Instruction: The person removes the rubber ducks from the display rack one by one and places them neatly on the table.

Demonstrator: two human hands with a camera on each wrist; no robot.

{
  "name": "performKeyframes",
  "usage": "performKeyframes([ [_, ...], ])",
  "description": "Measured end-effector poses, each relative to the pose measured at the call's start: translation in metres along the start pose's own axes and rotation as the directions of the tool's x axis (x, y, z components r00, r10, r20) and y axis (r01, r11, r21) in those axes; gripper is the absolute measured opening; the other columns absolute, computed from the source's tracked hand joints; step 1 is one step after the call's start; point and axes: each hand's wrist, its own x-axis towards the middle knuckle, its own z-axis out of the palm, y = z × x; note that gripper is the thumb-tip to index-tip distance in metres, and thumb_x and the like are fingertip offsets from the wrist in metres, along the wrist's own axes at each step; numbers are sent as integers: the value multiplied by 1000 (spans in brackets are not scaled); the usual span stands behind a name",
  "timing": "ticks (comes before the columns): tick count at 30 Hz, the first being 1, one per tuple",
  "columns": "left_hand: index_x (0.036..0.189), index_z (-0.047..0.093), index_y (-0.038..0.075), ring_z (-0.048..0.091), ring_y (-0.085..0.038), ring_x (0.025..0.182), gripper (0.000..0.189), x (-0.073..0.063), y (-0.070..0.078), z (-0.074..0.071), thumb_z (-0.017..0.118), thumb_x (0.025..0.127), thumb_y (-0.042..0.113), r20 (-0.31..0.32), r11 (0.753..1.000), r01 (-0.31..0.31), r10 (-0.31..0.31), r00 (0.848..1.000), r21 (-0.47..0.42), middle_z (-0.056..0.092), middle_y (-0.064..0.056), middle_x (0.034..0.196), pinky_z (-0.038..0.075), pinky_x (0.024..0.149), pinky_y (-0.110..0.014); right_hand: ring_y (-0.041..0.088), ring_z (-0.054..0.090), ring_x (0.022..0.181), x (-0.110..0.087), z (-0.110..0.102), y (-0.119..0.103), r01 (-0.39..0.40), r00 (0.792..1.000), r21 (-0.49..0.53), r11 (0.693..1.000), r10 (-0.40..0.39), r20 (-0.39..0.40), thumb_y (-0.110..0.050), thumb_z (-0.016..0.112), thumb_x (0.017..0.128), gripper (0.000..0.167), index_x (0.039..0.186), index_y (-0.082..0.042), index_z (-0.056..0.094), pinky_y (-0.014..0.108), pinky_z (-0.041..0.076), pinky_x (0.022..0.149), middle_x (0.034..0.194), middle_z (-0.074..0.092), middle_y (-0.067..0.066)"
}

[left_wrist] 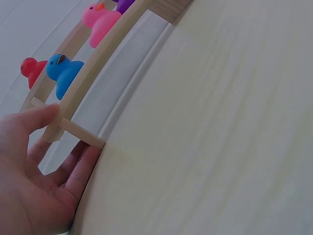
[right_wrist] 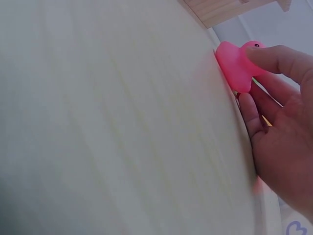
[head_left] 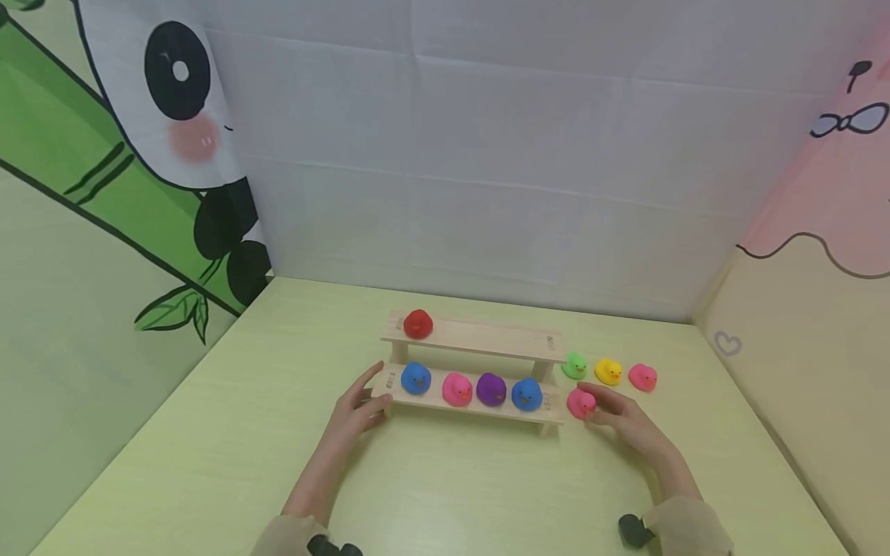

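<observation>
A two-step wooden stand (head_left: 487, 333) bears rubber ducks. One red duck (head_left: 418, 324) sits at the left of its upper plank. Along the lower plank stand a blue duck (head_left: 416, 378), a pink duck (head_left: 456, 390), a purple duck (head_left: 491, 389) and another blue duck (head_left: 526, 394). My left hand (head_left: 356, 415) grips the left end of the lower plank, thumb on top and fingers by the leg in the left wrist view. Just right of the stand, my right hand (head_left: 631, 423) pinches a second pink duck (right_wrist: 234, 66) between thumb and fingers, at the tabletop.
Right of the stand, a green duck (head_left: 575, 366), a yellow duck (head_left: 608, 372) and a further pink duck (head_left: 643, 378) stand on the pale table (head_left: 452, 494). A white cloth wall (head_left: 514, 170) closes off the back, with printed panels at both sides.
</observation>
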Motion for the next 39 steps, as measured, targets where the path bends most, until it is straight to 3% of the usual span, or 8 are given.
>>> performKeyframes([
  [17, 153, 37, 29, 63, -21, 106, 64, -3, 2, 2, 65, 96, 21, -5, 1000, 4, -4, 1000, -5, 56, -21, 134, 58, 96, -39, 43, 37, 141, -4, -5, -4, 44, 999, 3, 999, -44, 12, -21, 64, 94, 66, 152, -10, 35, 68, 30, 114, 157, 39, 17],
  [23, 152, 39, 31, 62, -20, 106, 63, -1, -1, 3, 65, 95, 21, -4, 1000, 3, -3, 1000, -1, 57, -21, 134, 58, 96, -39, 37, 37, 140, 1, -12, -28, 70, 991, -133, 989, -84, -100, -33, 62, 97, 62, 151, -16, 38, 68, 34, 110, 155, 40, 13],
  [25, 152, 38, 30, 62, -21, 107, 63, -2, 0, 2, 65, 95, 21, -5, 1000, 3, -3, 1000, 0, 57, -21, 133, 58, 96, -39, 37, 37, 140, 7, -13, -42, 119, 978, -163, 979, -144, -151, -31, 61, 98, 60, 151, -15, 39, 57, 40, 111, 154, 41, 13],
  [27, 153, 37, 29, 62, -23, 108, 64, -2, 0, 2, 64, 96, 21, -5, 1000, -2, 2, 1000, 2, 56, -22, 134, 58, 96, -40, 35, 40, 138, 14, -11, -57, 168, 960, -162, 972, -199, -199, -28, 61, 98, 58, 150, -13, 39, 37, 44, 110, 153, 43, 14],
  [29, 152, 37, 29, 62, -23, 109, 63, -2, 0, 1, 64, 96, 20, -5, 1000, -3, 3, 1000, 1, 56, -22, 133, 58, 96, -40, 33, 43, 136, 21, -6, -73, 221, 936, -134, 966, -248, -249, -26, 61, 99, 55, 149, -13, 42, 18, 44, 103, 152, 45, 14],
  [31, 152, 37, 30, 62, -23, 109, 63, 0, -1, 0, 64, 96, 21, -1, 1000, -4, 4, 1000, -1, 56, -22, 134, 58, 96, -40, 31, 45, 133, 27, 1, -88, 270, 912, -102, 957, -288, -291, -25, 61, 98, 53, 147, -12, 45, 6, 43, 95, 149, 48, 13],
  [36, 153, 37, 29, 61, -19, 107, 64, 0, 1, -1, 65, 96, 22, 3, 1000, -5, 5, 1000, -1, 55, -22, 135, 58, 96, -38, 26, 49, 129, 49, 27, -118, 376, 866, -21, 926, -360, -346, -21, 64, 97, 49, 143, -13, 50, 4, 44, 94, 146, 52, 12],
  [39, 153, 36, 28, 61, -18, 106, 64, -2, 2, -1, 64, 96, 21, 1, 1000, -5, 5, 1000, 1, 55, -22, 135, 58, 96, -39, 26, 51, 129, 65, 46, -132, 423, 855, 21, 906, -391, -340, -18, 64, 97, 47, 142, -14, 51, 11, 46, 98, 144, 53, 11],
])
